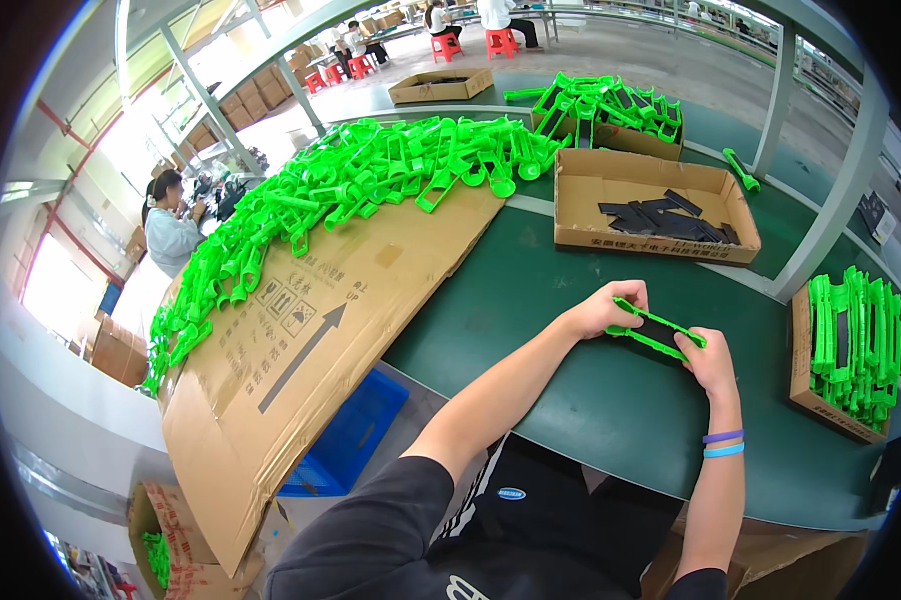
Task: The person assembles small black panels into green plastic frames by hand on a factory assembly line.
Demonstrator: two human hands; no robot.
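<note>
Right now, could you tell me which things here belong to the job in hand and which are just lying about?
In use: green frame with black insert, left hand, right hand, box of black inserts, green pile, box of finished frames.
Idle: blue crate, far cardboard tray, red stools.

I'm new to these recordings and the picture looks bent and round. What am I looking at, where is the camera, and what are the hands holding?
The one picture comes from a wide fisheye camera on the person's head, looking down, so straight edges curve. No machine: two bare hands. The left hand and right hand together hold a green frame with a black insert, over a green table. A pile of green parts lies on flat cardboard. A box holds black strips; a right-hand box holds finished green pieces.
</note>
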